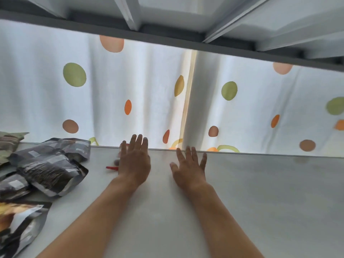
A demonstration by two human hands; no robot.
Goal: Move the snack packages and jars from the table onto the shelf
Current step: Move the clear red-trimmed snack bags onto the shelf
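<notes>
Here both bare forearms reach up from the bottom of the frame toward the middle, running nearly parallel, palms down over the pale grey shelf board. The left hand sits just left of centre with its fingers straight and close together, the fingertips at the board's far edge. A small red object pokes out from beneath its thumb side, and something reddish and blurred shows beside the fingers; whether the hand presses on these or merely covers them I cannot tell. Its fingers are straight rather than curled, so it grasps nothing that can be seen. The right hand lies just right of centre, fingers spread and straight, flat on or barely above the board, holding nothing. The two hands are near each other but apart.

At the left edge of the frame lies a heap of snack packages: dark grey pouches overlapping one another in the middle left, a greenish pouch behind them at the far left, and a pouch with yellow and brown print in the lower left corner. All rest on the same grey board, well to the left of the hands.

Behind the board hangs a white curtain with coloured dots, filling the middle of the frame. Across the top runs a grey frame rail with white slats above it.
</notes>
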